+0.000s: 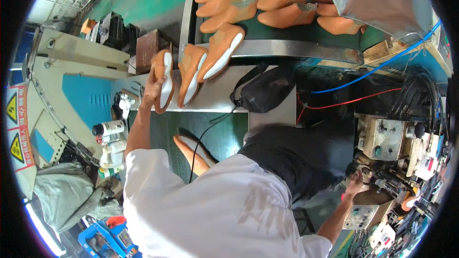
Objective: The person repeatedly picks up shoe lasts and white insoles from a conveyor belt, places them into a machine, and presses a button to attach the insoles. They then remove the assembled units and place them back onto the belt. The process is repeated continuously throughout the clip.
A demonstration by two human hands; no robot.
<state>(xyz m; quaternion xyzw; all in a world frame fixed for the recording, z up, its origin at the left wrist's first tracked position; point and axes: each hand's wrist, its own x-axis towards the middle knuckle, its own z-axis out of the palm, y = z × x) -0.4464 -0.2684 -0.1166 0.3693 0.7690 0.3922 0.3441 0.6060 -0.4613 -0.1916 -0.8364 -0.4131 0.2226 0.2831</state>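
Observation:
My left hand [154, 87] is closed around a tan shoe upper [166, 82] with a white underside, held upright over the bench edge. Two more tan shoe uppers, a middle one [192, 74] and a right one [222, 52], lean side by side just right of it, their white undersides partly showing. Far to the right, my right hand [354, 184] is at the machine's dark metal parts, its fingers curled; what they grip is too small to make out. Another tan shoe piece [192, 155] lies below the bench, partly hidden by my white shirt.
Rows of tan shoes on lasts [229, 15] fill the metal-edged conveyor [301, 50]. A black bag [268, 90] lies on the bench [217, 96]. Bottles [109, 128] stand left. Blue [377, 70] and red [351, 106] hoses run to the right, near machine boxes [385, 138].

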